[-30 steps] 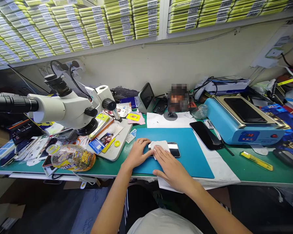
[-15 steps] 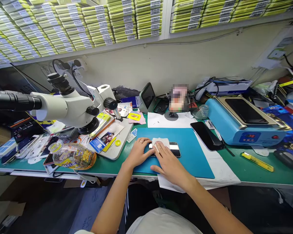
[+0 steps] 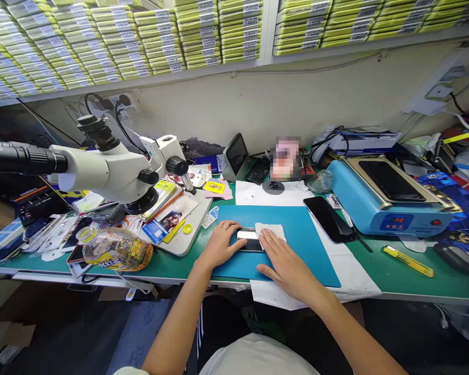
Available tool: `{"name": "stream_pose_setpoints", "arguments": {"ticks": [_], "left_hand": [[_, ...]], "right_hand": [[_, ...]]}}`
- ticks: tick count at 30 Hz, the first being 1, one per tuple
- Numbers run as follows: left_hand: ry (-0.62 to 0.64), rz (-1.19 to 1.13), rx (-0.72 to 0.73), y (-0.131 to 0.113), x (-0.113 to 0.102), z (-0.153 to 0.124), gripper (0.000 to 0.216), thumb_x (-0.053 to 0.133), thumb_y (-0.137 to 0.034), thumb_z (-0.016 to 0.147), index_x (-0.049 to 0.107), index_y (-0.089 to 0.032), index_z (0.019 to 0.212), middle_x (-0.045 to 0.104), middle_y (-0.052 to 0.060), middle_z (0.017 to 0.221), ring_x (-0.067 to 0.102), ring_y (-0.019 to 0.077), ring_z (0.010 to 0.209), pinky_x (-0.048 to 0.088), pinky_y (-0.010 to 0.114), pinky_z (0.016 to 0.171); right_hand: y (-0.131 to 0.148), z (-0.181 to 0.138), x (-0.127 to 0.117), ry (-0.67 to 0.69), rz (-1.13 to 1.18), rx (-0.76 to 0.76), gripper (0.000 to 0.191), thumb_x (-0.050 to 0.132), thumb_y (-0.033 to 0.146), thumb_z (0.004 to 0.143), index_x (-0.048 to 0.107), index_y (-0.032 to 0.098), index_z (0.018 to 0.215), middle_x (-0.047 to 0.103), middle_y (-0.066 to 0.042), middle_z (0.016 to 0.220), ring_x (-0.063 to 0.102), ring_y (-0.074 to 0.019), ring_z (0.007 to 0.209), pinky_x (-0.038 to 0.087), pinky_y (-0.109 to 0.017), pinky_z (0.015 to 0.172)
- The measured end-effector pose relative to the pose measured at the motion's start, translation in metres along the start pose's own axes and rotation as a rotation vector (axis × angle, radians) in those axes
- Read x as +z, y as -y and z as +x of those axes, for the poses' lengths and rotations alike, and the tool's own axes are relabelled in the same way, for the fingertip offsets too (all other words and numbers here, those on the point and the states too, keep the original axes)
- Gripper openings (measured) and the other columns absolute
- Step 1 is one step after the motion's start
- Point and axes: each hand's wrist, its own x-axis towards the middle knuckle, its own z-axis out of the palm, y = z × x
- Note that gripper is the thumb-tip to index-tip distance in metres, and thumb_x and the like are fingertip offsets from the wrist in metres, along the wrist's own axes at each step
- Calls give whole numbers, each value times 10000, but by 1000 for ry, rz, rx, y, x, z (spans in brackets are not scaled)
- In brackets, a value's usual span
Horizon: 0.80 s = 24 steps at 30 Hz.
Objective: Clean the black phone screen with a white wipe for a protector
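Note:
A smartphone [image 3: 250, 244] lies flat and sideways on the blue mat [image 3: 316, 263], its dark glass reflecting a white patch. Around its left end, my left hand [image 3: 220, 247] grips the phone between thumb and fingers; a ring shows on one finger. My right hand [image 3: 284, 263] presses a folded white wipe [image 3: 276, 230] onto the phone's right end, fingers laid together over it and thumb held apart. Hand and wipe hide that end of the phone.
On the left stand a microscope [image 3: 89, 174] and a plastic bottle [image 3: 115, 249]. To the right lie another phone [image 3: 328, 219], a blue heating machine [image 3: 359, 195] and a yellow cutter knife [image 3: 408, 260]. A glass jar [image 3: 321, 181] sits behind. Shelves of yellow packs hang above.
My right hand has slid the wipe rightward along the phone, from its middle to its right end, uncovering the glass nearer my left hand. My left hand keeps its place.

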Motion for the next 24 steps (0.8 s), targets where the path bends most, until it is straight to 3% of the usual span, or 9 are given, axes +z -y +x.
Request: {"name": "stream_pose_setpoints", "arguments": {"ticks": [3,6,11,14,17,20,24], "left_hand": [[-17,8,12,1,2,0,319,575,-420,998,607,-265,1275,630,59,1301,539,274,1261,459,465,1082],[-32,14,27,1,3,0,300,552,-408,1008,616,-256,1259,635,64,1292,552,268,1240,468,459,1071],[-36,4,27,0,2,-1,294,537,-395,1017,610,-252,1263,631,64,1310,549,265,1250,456,456,1086],[-20,-9,18,1,1,-2,307,551,-412,1011,601,-258,1273,623,57,1321,539,267,1267,447,454,1098],[-15,-12,10,0,2,-2,316,564,-419,1004,595,-261,1276,617,57,1325,536,273,1270,449,461,1092],[-33,-15,15,0,4,-2,291,561,-400,1008,601,-255,1257,623,57,1302,548,266,1247,460,453,1081],[-54,-12,20,3,8,0,247,532,-368,1024,615,-259,1229,633,51,1284,566,256,1212,476,448,1062]], "right_hand": [[11,16,-2,-4,-2,6,855,347,683,986,279,99,1606,240,-191,1676,212,-333,1555,311,-567,1222],[27,28,-2,-4,17,-87,842,396,679,974,354,92,1577,283,-208,1658,224,-342,1550,316,-568,1220],[36,18,-2,-15,68,-189,733,476,625,973,441,162,1541,355,-161,1643,260,-328,1543,345,-570,1210],[28,3,-6,-14,90,-144,677,442,580,1005,397,206,1568,363,-113,1648,302,-300,1531,387,-538,1192],[19,-4,-10,-54,95,-64,582,446,534,1019,473,241,1521,442,-103,1608,396,-296,1485,439,-513,1148],[18,-1,-12,-89,84,-12,511,495,517,1003,567,252,1434,535,-117,1530,490,-300,1410,470,-504,1107],[29,14,-9,-102,69,-26,551,558,521,973,546,245,1449,540,-135,1517,483,-317,1401,462,-526,1102]]}}
